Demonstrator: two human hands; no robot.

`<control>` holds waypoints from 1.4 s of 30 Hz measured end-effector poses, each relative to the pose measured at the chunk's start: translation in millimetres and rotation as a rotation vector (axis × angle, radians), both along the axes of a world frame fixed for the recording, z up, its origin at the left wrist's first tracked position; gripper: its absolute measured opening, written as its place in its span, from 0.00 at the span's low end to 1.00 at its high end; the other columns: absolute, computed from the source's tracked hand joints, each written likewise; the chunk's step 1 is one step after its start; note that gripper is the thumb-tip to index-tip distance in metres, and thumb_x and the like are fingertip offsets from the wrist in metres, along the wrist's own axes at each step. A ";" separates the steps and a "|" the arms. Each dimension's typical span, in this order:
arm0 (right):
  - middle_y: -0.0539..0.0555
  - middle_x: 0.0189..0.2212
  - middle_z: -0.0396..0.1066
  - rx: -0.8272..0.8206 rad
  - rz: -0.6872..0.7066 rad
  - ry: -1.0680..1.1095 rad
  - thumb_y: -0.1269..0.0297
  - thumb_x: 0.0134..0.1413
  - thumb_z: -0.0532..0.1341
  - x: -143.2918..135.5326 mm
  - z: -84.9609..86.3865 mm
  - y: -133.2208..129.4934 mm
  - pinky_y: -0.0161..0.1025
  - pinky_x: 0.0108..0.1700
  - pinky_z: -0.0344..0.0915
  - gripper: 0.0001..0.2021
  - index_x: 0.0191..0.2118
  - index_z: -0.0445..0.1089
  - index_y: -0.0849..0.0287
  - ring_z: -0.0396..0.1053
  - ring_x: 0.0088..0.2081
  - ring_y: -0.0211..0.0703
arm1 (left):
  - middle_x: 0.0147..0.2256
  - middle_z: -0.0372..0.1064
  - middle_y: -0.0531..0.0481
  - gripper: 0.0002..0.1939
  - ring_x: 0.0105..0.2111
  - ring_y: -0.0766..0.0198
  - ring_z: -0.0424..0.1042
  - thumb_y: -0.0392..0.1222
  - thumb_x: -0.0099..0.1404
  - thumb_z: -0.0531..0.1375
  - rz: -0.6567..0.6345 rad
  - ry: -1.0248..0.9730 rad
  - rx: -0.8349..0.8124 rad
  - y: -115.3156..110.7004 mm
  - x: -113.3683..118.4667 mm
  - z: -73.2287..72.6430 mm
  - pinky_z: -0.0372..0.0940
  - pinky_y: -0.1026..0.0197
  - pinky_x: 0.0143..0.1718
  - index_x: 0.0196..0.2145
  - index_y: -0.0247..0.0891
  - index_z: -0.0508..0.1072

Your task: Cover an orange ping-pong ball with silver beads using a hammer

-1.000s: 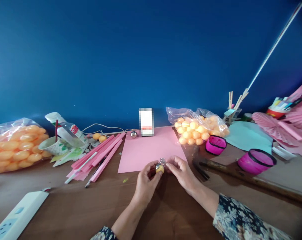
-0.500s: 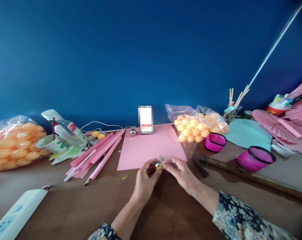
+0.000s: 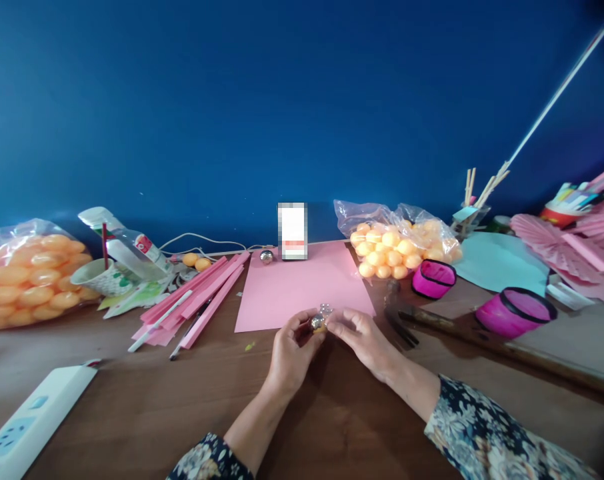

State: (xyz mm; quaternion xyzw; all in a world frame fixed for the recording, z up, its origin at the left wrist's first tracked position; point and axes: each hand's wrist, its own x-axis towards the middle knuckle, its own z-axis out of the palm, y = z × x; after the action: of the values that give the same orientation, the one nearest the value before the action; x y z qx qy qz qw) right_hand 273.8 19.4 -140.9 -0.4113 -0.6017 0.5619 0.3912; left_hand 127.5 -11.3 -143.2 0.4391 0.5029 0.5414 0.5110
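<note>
My left hand [image 3: 291, 357] is closed in a pinch around a small shiny ball [image 3: 317, 322], silver on top and yellowish below. A small silvery clear piece with several round lobes [image 3: 325, 309] sits against the upper right of the ball. The thumb and forefinger of my right hand [image 3: 369, 343] close on the edge of that lobed piece, right beside the ball. Fingers partly cover both items. Both hands are just over the front edge of a pink paper sheet [image 3: 302, 283], above the brown table [image 3: 207, 413].
A silver ball [image 3: 267, 257] and a blurred-out upright screen [image 3: 293, 230] stand at the sheet's back. Pink strips [image 3: 202, 293] lie left, a hammer [image 3: 452, 327] right. Orange balls fill bags [image 3: 382, 250] on both sides. A power strip [image 3: 37, 413] lies front left, magenta rings [image 3: 515, 313] right.
The view has tipped slightly, so things appear a little higher. Both hands stay together at the ball, with the same hold.
</note>
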 end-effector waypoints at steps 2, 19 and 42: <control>0.51 0.31 0.70 0.011 0.006 -0.014 0.61 0.52 0.58 0.3 -0.3 0.2 0.36 0.41 0.61 0.07 0.33 0.69 0.59 0.66 0.35 0.40 | 0.39 0.74 0.46 0.19 0.40 0.60 0.72 0.34 0.50 0.63 0.000 -0.002 0.000 0.1 0.0 -0.6 0.65 0.59 0.44 0.41 0.36 0.70; 0.53 0.34 0.71 0.014 0.022 -0.063 0.58 0.52 0.58 0.8 -1.3 1.0 0.39 0.43 0.62 0.11 0.36 0.70 0.60 0.66 0.38 0.43 | 0.38 0.74 0.46 0.19 0.40 0.60 0.72 0.33 0.50 0.63 -0.006 -0.037 0.016 -0.2 -0.6 -5.6 0.65 0.58 0.45 0.41 0.36 0.70; 0.53 0.35 0.71 0.008 0.043 -0.081 0.58 0.53 0.56 0.5 -1.8 1.5 0.39 0.41 0.62 0.12 0.38 0.69 0.60 0.66 0.38 0.42 | 0.39 0.74 0.45 0.19 0.41 0.59 0.72 0.34 0.49 0.63 0.007 -0.058 0.011 0.4 -0.3 -6.7 0.64 0.56 0.46 0.41 0.36 0.70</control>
State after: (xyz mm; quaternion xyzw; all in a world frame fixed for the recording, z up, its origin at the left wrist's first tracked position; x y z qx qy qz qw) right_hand 274.3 20.9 -142.7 -0.4191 -0.6278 0.5507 0.3562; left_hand 127.2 -10.9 -149.8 0.4243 0.4866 0.5584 0.5209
